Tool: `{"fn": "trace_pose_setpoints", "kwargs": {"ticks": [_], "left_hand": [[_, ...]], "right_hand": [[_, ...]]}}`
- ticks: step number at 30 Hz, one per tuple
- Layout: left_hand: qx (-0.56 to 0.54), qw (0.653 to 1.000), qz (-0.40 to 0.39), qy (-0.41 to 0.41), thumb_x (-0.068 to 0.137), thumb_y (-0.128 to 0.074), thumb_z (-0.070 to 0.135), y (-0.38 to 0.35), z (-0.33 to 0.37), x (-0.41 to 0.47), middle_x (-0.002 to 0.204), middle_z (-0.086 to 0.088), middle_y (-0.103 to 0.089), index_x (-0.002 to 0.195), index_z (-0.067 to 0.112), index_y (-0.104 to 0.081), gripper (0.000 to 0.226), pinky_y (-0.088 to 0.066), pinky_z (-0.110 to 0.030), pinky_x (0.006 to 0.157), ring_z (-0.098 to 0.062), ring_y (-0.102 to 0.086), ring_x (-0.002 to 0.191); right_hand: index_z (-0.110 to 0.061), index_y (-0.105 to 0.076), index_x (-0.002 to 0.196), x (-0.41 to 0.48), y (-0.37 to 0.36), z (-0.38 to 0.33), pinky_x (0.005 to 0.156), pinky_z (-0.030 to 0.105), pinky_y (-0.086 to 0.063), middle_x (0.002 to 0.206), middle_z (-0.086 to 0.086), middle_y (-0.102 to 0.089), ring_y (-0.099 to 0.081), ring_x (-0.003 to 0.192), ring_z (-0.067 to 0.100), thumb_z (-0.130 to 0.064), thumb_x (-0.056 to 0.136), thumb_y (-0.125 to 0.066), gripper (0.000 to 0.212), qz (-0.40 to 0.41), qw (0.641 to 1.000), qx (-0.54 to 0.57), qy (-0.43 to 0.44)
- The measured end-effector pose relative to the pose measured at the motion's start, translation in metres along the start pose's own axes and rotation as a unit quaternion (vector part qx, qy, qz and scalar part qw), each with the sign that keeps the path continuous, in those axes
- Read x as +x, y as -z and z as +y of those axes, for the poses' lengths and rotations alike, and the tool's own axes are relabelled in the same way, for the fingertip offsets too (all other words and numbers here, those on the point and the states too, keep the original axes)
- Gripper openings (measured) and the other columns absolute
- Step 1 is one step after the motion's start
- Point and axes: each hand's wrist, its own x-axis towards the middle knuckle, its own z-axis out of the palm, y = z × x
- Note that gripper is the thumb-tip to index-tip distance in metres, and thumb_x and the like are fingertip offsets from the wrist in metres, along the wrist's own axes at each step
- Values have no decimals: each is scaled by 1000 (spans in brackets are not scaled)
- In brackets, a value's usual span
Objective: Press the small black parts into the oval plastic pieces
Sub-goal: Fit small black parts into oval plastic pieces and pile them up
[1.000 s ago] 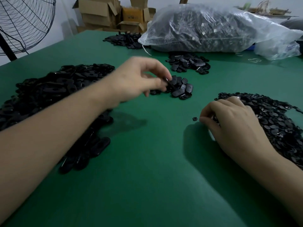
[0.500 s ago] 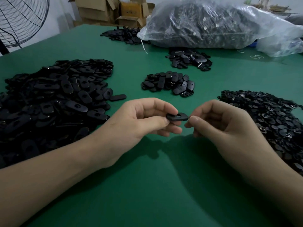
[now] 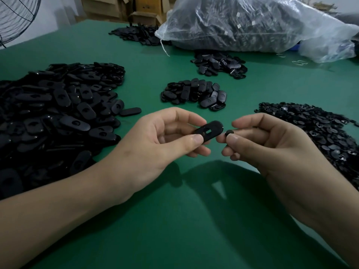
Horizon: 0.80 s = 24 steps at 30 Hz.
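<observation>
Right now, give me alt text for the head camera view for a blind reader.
A person's left hand pinches a black oval plastic piece while the right hand pinches a small black part close beside it. Heaps of black pieces lie on the green table.

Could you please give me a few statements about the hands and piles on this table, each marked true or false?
1. The left hand pinches an oval piece above the green table. True.
2. The small black part sits pressed into the oval piece. False: the right hand pinches it just beside the oval piece's end, not in its slot.
3. A clear plastic bag lies at the table's far side. True.
4. The large pile of oval pieces lies to the person's right. False: the large pile of oval pieces lies to the left; the pile of small parts is on the right.
</observation>
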Motion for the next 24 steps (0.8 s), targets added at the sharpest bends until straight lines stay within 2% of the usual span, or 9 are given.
{"fn": "trace_pose_setpoints", "kwargs": {"ticks": [4, 8, 14, 18, 22, 24], "left_hand": [[6, 1000, 23, -1, 89, -70, 2, 0, -1, 0, 93, -1, -79, 105, 13, -71, 19, -56, -16, 76, -12, -77, 81], [27, 999, 43, -10, 90, -72, 3, 1, -2, -1, 96, 1, -78, 100, 20, -74, 21, -58, -20, 77, -13, -76, 82], [26, 997, 67, -12, 90, -71, 0, -1, -4, -1, 95, 1, -79, 101, 17, -75, 21, -57, -18, 76, -15, -78, 83], [29, 997, 75, -14, 90, -72, 0, 1, -6, 0, 95, 0, -79, 102, 18, -75, 22, -57, -18, 79, -15, -78, 85], [13, 997, 71, -9, 88, -74, 2, -1, -6, 0, 94, -2, -79, 107, 15, -75, 23, -58, -20, 76, -19, -78, 86], [-8, 997, 72, -5, 83, -76, 7, -2, -6, 0, 93, -4, -80, 107, 12, -75, 25, -60, -22, 73, -21, -79, 84]], "right_hand": [[-7, -66, 91, 0, -1, -1, 67, 20, -57, 89, 16, -77, -71, 68, 16, -18, 64, -78, 31, -6, 1000, 11, -4], [-18, -77, 83, -1, -1, 0, 68, 19, -56, 91, 13, -78, -70, 69, 13, -25, 60, -80, 24, -16, 1000, 12, -7], [-20, -82, 96, 0, 3, 2, 75, 21, -55, 88, 7, -77, -66, 72, 11, -26, 69, -75, 28, -26, 1000, 4, -5], [-21, -81, 104, 0, 3, 3, 73, 20, -54, 85, 4, -73, -61, 74, 11, -23, 76, -70, 30, -32, 999, -7, -1], [-14, -73, 111, 0, 1, 3, 70, 20, -53, 81, 5, -73, -60, 72, 15, -20, 76, -70, 35, -27, 999, -20, 22], [-11, -69, 107, 0, 0, 3, 68, 20, -52, 80, 6, -74, -61, 70, 14, -24, 72, -73, 37, -19, 999, -30, 35]]}}
